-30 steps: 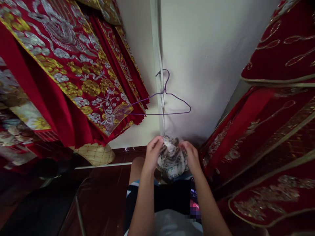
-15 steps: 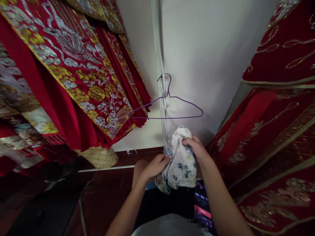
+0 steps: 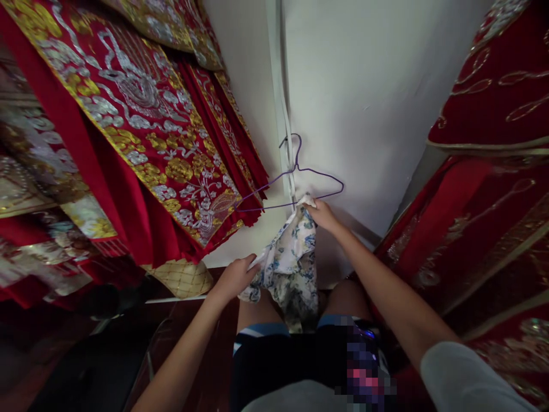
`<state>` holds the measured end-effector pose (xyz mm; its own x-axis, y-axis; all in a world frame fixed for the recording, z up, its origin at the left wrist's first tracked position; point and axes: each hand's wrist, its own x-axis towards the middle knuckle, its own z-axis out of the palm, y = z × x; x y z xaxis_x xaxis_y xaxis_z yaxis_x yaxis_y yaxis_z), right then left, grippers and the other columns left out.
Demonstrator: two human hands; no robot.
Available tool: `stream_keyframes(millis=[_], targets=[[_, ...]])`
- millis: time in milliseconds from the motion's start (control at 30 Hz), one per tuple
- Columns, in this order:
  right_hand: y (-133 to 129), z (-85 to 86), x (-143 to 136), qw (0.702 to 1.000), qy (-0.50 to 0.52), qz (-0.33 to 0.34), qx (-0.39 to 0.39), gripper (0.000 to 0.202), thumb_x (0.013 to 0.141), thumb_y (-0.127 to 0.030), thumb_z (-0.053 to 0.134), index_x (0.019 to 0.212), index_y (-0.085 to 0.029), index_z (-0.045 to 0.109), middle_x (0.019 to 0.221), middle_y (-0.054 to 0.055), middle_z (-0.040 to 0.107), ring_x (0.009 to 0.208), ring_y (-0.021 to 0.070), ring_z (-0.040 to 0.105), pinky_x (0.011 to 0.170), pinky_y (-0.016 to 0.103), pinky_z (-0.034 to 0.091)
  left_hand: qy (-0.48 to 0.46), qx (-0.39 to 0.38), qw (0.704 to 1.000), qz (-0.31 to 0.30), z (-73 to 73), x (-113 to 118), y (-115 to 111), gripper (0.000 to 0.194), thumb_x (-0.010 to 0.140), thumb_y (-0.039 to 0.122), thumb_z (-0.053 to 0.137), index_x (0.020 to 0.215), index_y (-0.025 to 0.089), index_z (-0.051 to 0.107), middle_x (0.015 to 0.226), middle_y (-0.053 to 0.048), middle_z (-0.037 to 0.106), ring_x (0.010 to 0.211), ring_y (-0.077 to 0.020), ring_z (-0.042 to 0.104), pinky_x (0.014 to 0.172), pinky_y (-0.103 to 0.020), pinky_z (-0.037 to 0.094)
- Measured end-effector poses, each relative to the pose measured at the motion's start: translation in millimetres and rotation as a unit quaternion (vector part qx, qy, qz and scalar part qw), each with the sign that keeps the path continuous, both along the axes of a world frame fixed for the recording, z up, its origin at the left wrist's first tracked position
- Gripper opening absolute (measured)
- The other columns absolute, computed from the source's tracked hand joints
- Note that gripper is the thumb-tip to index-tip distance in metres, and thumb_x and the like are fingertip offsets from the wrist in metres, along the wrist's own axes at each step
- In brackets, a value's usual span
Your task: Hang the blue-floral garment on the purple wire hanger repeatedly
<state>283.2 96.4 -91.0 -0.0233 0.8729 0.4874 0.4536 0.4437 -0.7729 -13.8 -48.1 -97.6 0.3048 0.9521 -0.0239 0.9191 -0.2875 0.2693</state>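
White floral cloth [image 3: 295, 247] stretched between left grip [image 3: 237, 278] and right grip [image 3: 323, 215], both pinching edge; folds hang below.

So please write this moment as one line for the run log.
left hand: grips cloth | right hand: grips its top | cloth: held between hands | hanger: by wall; contact with cloth unclear

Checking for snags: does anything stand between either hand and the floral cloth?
Nothing visible does: the left hand and the right hand both grip the floral cloth directly, at separate places.
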Motion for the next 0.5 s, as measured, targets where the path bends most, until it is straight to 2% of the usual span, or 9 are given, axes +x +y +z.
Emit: stream_keyframes(millis=[133,233,333,400,500], targets=[[-1,-6.8,8,0.999,-0.013,-0.023,-0.039,0.033,0.077,-0.048,0.06,0.071,-0.016,0.067,0.063,0.002,0.063,0.067,0.0206,0.06,0.06,0.027,0.043,0.047,-0.017,0.998,0.042,12.5,-13,-3,0.047,0.098,0.049,0.038,0.077,0.018,0.065,0.082,-0.013,0.071,0.085,-0.0285,0.068,0.074,-0.033,0.044],[-13,-5.9,20,0.997,-0.025,-0.032,-0.063,0.034,0.07,-0.049,0.066,0.06,-0.017,0.062,0.054,-0.002,0.053,0.059,0.017,0.053,0.054,0.025,0.036,0.033,0.014,0.999,0.038,20.7,-19,-2,0.041,0.095,0.048,0.043,0.08,0.019,0.068,0.101,-0.013,0.072,0.097,-0.0301,0.068,0.082,-0.037,0.046],[-26,-4.3,35,0.996,-0.023,-0.043,-0.073,0.035,0.068,-0.05,0.065,0.058,-0.017,0.059,0.053,-0.003,0.049,0.056,0.0149,0.048,0.052,0.025,0.032,-0.046,0.093,0.995,0.001,31.7,-21,4,0.035,0.094,0.041,0.045,0.082,0.019,0.069,0.111,-0.013,0.07,0.101,-0.0271,0.066,0.09,-0.036,0.047],[-34,-3.0,46,0.996,-0.021,-0.062,-0.068,0.035,0.068,-0.051,0.063,0.056,-0.018,0.057,0.053,-0.003,0.047,0.055,0.0143,0.046,0.051,0.025,0.031,-0.098,0.133,0.986,-0.023,42.1,-19,10,0.033,0.092,0.038,0.045,0.08,0.018,0.068,0.103,-0.012,0.07,0.095,-0.0249,0.065,0.088,-0.035,0.047],[-44,0.4,57,0.995,-0.02,-0.078,-0.058,0.035,0.068,-0.051,0.063,0.056,-0.019,0.056,0.052,-0.003,0.046,0.054,0.0139,0.044,0.051,0.026,0.03,-0.175,0.168,0.97,-0.035,61.7,-11,22,0.032,0.091,0.039,0.046,0.075,0.017,0.063,0.08,-0.006,0.064,0.077,-0.0196,0.06,0.074,-0.031,0.046]])
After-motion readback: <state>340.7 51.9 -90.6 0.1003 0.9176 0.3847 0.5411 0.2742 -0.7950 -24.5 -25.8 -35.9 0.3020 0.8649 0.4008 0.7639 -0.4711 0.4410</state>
